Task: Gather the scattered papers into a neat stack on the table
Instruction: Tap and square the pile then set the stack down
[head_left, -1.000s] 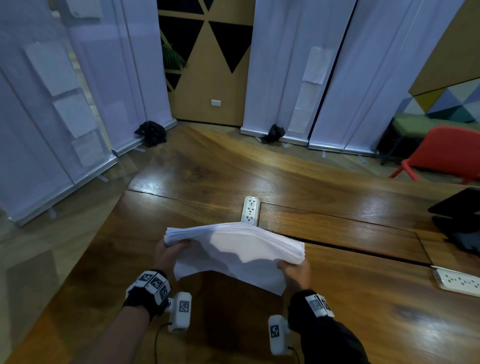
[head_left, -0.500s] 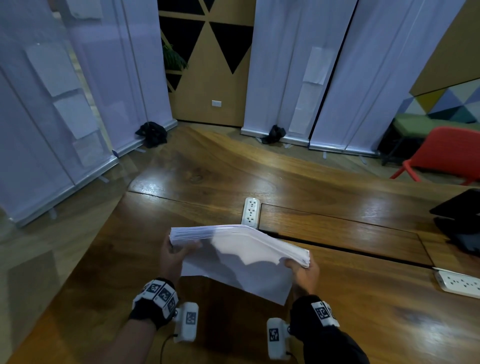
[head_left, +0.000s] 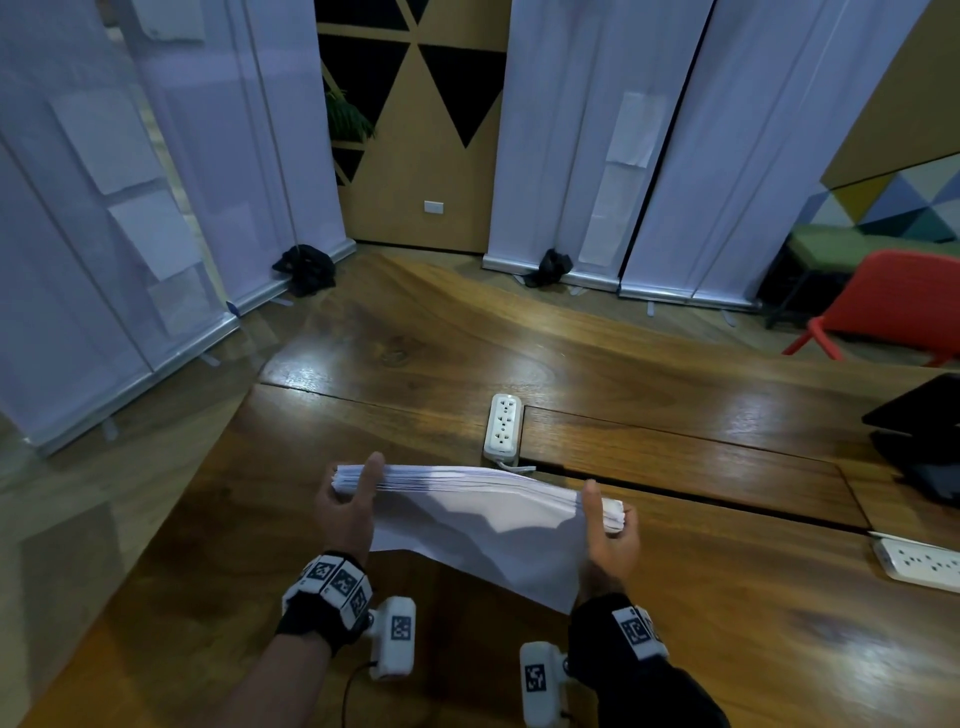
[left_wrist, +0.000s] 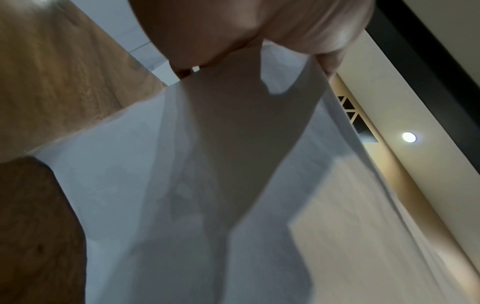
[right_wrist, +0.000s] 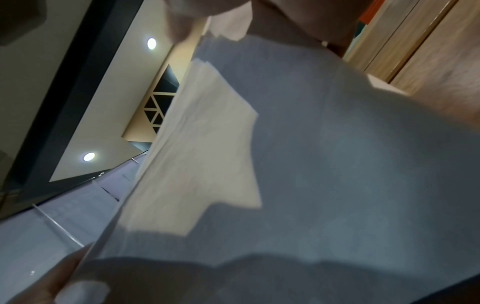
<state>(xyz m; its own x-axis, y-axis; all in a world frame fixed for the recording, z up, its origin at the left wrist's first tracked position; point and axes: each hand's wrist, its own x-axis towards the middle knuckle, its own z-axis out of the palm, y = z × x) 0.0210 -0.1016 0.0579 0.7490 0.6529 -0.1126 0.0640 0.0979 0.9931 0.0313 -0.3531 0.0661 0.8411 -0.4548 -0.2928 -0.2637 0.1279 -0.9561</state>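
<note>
A thick stack of white papers (head_left: 467, 493) stands on edge, tilted, over the wooden table (head_left: 727, 597). My left hand (head_left: 345, 506) grips its left end with the thumb across the front of the sheets. My right hand (head_left: 608, 535) grips the right end, thumb up against the near face. The nearest sheet hangs lower than the others, down to a corner near my right wrist. Both wrist views are filled by the papers (left_wrist: 233, 185) (right_wrist: 311, 164) seen from below, with fingers at the top edge. Whether the bottom edge touches the table is hidden.
A white power strip (head_left: 502, 427) lies just behind the stack. Another power strip (head_left: 919, 564) sits at the right edge, and a dark laptop (head_left: 919, 436) lies beyond it. White roll-up banners (head_left: 597, 156) stand past the table, with a red chair (head_left: 893, 306) at far right.
The stack has tipped up from a drooping bundle to nearly on edge and moved slightly nearer me. Both thumbs now press its near face.
</note>
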